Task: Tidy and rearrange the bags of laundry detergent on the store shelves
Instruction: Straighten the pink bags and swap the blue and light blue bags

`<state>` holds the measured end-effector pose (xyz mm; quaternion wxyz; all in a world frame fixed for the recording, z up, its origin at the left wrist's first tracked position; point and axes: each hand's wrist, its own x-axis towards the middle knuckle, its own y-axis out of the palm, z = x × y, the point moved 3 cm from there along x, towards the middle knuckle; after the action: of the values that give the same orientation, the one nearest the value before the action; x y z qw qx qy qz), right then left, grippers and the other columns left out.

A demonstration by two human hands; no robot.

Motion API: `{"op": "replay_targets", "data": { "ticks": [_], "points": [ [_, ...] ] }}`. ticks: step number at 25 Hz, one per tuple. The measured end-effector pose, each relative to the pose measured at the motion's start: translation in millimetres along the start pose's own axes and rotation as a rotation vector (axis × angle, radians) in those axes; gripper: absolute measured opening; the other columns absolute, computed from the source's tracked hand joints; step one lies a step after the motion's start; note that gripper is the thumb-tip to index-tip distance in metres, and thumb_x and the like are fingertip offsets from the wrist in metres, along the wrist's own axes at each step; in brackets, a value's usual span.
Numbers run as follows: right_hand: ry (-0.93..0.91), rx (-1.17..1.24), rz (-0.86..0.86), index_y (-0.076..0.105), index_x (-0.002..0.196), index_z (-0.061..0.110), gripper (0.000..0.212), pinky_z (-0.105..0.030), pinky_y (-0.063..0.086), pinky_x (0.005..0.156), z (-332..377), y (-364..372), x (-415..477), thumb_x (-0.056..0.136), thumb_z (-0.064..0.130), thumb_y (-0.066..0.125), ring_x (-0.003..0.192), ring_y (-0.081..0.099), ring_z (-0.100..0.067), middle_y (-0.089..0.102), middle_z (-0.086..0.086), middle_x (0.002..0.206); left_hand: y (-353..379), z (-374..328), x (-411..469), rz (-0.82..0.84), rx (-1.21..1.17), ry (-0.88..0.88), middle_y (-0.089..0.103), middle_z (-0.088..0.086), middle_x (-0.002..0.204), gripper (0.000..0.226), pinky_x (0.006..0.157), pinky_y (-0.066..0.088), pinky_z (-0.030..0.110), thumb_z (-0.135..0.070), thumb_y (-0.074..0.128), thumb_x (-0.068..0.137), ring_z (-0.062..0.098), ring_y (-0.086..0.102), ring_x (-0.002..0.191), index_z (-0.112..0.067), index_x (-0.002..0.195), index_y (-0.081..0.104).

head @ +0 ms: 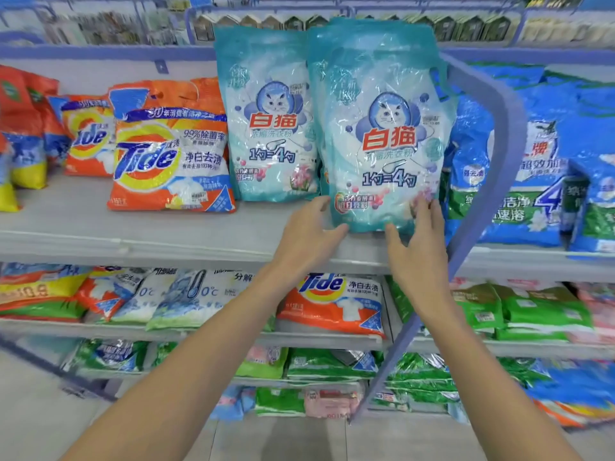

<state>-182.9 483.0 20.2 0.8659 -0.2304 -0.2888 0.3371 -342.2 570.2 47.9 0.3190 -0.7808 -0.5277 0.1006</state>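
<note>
Fingers [429, 211] touching one bag [386, 144], left hand [309, 234], right hand [416, 251]

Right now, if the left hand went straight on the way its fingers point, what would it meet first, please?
The left hand points up and rightward at the front teal cat bag, its fingertips apparently at the bag's lower left edge, so that bag comes first; depth is uncertain.

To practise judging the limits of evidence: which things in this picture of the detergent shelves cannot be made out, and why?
Head view:
The front teal bag hides those behind it, so they cannot be counted.
Its lower corners are covered by the left hand and right hand.
The top-shelf boxes are blurred and their labels unreadable.
The blue bags sit partly behind the purple post.
</note>
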Motion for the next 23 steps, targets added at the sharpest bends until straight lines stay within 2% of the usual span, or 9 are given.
{"op": "replay_targets", "data": {
  "ticks": [2, 5, 8, 10, 15, 23],
  "points": [
    [-0.032, -0.021, 0.021, 0.027, 0.158, 0.017, 0.064, -0.038, 0.021, 0.122, 0.1, -1.3, -17.7, 0.102, 0.029, 0.055, 0.155, 0.015, -0.022, 0.014, -0.008, 0.169, -10.1, 5.6, -16.7, 0.017, 0.078, 0.038, 0.058, 0.004, 0.144, 0.057, 0.104, 0.034, 0.024, -0.029, 0.069, 0.092, 0.019, 0.051, 0.133, -0.012, 0.144, 0.052],
    [-0.059, -0.119, 0.073, 0.033, 0.156, 0.010, 0.060, -0.038, 0.019, 0.125, -2.1, -3.7, -44.8, 0.103, 0.030, 0.052, 0.154, 0.020, -0.023, 0.026, -0.009, 0.166, -26.4, 24.5, -41.7, 0.017, 0.171, 0.045, 0.053, 0.005, 0.149, 0.056, 0.116, 0.029, 0.032, -0.033, 0.065, 0.095, 0.023, 0.042, 0.141, -0.013, 0.146, 0.050],
    [-0.095, -0.220, 0.041, 0.046, 0.147, 0.003, 0.051, -0.046, 0.027, 0.122, -0.6, -8.4, -78.7, 0.102, 0.027, 0.055, 0.147, 0.034, -0.031, 0.042, -0.016, 0.156, -43.9, 44.5, -75.2, -0.013, 0.203, 0.074, 0.048, 0.006, 0.152, 0.055, 0.123, 0.022, 0.040, -0.034, 0.063, 0.098, 0.028, 0.027, 0.150, -0.013, 0.146, 0.049],
    [-0.120, -0.255, 0.016, 0.052, 0.141, 0.000, 0.046, -0.047, 0.031, 0.119, 4.2, -9.3, -105.9, 0.101, 0.023, 0.057, 0.142, 0.041, -0.034, 0.049, -0.018, 0.150, -55.6, 56.4, -102.3, -0.029, 0.225, 0.114, 0.045, 0.008, 0.155, 0.055, 0.125, 0.017, 0.040, -0.033, 0.062, 0.098, 0.028, 0.022, 0.153, -0.011, 0.146, 0.049],
    [-0.008, -0.260, 0.157, 0.047, 0.148, 0.005, 0.051, -0.040, 0.022, 0.123, 4.0, 5.2, -183.6, 0.103, 0.028, 0.055, 0.149, 0.031, -0.027, 0.040, -0.011, 0.159, -66.4, 103.1, -170.0, 0.068, 0.248, 0.084, 0.037, 0.008, 0.161, 0.058, 0.125, 0.012, 0.037, -0.035, 0.057, 0.101, 0.025, 0.016, 0.155, -0.011, 0.151, 0.043],
    [0.078, -0.284, 0.325, 0.047, 0.148, 0.010, 0.051, -0.039, 0.030, 0.117, -8.9, 36.6, -249.1, 0.104, 0.034, 0.053, 0.148, 0.032, -0.024, 0.040, -0.007, 0.159, -61.9, 164.2, -219.9, 0.173, 0.258, -0.073, 0.034, 0.008, 0.163, 0.060, 0.126, 0.016, 0.044, -0.036, 0.055, 0.101, 0.028, 0.016, 0.155, -0.012, 0.154, 0.039]
  ]
}}
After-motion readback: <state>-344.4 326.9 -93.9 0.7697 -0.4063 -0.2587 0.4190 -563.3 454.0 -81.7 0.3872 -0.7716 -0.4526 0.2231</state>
